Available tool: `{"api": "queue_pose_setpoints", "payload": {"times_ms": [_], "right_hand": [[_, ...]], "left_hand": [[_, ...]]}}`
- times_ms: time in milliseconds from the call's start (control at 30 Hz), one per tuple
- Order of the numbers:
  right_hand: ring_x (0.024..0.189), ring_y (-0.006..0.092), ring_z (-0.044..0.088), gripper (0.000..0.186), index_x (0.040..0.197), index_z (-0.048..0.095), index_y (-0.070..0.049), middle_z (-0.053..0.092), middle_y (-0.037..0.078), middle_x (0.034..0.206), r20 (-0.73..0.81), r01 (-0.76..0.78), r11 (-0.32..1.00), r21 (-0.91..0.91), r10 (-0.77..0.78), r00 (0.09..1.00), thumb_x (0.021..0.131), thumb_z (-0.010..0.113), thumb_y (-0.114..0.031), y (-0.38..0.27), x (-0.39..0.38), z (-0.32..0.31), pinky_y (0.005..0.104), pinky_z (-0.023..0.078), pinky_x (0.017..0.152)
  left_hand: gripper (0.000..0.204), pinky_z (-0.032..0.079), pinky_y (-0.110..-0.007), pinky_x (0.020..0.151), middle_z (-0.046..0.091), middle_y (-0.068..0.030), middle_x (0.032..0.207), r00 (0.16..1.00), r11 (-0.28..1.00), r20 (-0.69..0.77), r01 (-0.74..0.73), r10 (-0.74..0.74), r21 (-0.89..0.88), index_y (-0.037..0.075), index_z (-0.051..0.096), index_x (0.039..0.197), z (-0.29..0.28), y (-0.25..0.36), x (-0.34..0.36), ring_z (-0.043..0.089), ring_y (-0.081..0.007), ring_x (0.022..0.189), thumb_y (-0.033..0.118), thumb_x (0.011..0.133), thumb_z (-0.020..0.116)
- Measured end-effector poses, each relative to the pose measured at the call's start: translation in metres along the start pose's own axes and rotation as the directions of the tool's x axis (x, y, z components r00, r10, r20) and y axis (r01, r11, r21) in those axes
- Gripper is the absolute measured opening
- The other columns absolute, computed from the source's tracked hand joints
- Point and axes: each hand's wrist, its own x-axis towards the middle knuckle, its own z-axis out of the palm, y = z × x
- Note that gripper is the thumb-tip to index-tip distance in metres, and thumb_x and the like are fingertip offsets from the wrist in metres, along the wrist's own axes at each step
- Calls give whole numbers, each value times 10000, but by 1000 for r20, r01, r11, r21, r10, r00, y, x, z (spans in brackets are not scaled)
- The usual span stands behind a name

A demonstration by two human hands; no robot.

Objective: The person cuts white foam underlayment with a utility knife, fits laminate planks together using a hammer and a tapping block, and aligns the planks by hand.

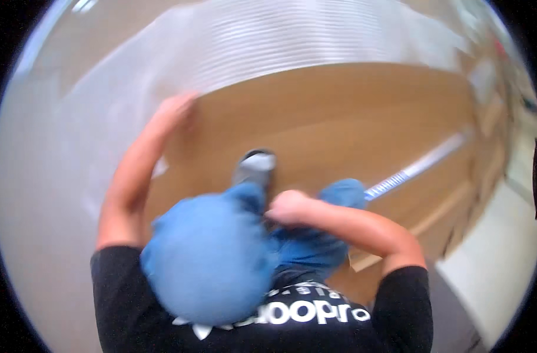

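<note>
My left hand [179, 110] is at the near edge of a white ribbed foam sheet [292, 38], above brown cardboard [333, 112]. Motion smears its fingers, so I cannot tell whether it grips the sheet's edge. Close to my body, beside my bent knees, my right hand [289, 207] is curled into a closed shape. What it holds, if anything, is hidden. The cardboard is a wide flat piece beneath me, and the sheet covers its far and left parts.
My jeans-clad knee [209, 259] and a grey shoe [255, 167] are on the cardboard side. A white strip with blue print [418, 166] runs slantwise on the right. Folded cardboard edges [439, 223] rise there, beside a pale floor [492, 247].
</note>
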Motion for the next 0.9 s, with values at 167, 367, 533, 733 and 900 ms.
{"api": "queue_pose_setpoints", "payload": {"times_ms": [167, 367, 533, 733, 900], "right_hand": [[945, 309, 746, 135, 896, 800, -150, 782, 92, 955, -130, -16, 999, 30, 20, 991, 797, 730, -209, 22, 0, 15, 469, 613, 783], [889, 266, 757, 127, 896, 805, -169, 787, 44, 921, -168, 168, 871, -462, -273, 947, 834, 701, -208, 28, -16, 20, 444, 610, 724], [846, 290, 754, 98, 830, 776, -162, 771, 62, 845, -224, 153, 924, -350, -241, 944, 828, 695, -216, 37, -69, 16, 460, 602, 683], [827, 348, 726, 122, 901, 706, -141, 735, 92, 831, -421, -249, 961, 120, 277, 864, 805, 709, -216, 66, -196, -4, 487, 577, 670], [801, 336, 724, 247, 1017, 657, -125, 729, 105, 868, -623, -450, 819, 355, 566, 539, 820, 756, -235, 77, -339, -7, 446, 585, 667]], "left_hand": [[866, 557, -511, 916, 689, -228, 1223, 925, 973, 301, 223, -232, 64, 51, 495, 1408, -24, 37, 33, 665, -417, 1123, 278, 693, 928], [907, 580, -474, 911, 634, -162, 1239, 938, 968, 275, 162, -210, 190, 63, 525, 1261, -56, 54, 46, 656, -382, 1131, 388, 559, 997], [787, 553, -458, 950, 637, -150, 1231, 929, 924, 275, 142, -249, 355, 45, 612, 1168, -72, 88, 50, 633, -342, 1185, 430, 584, 971], [493, 520, -435, 926, 625, -179, 1158, 901, 920, -385, -36, 199, 391, 13, 655, 1124, -36, 99, 94, 622, -315, 1115, 243, 729, 839], [581, 515, -465, 913, 620, -170, 1152, 957, 991, -257, -135, 134, 15, 5, 582, 1179, -106, 248, 226, 616, -357, 1100, 309, 772, 865]]}}
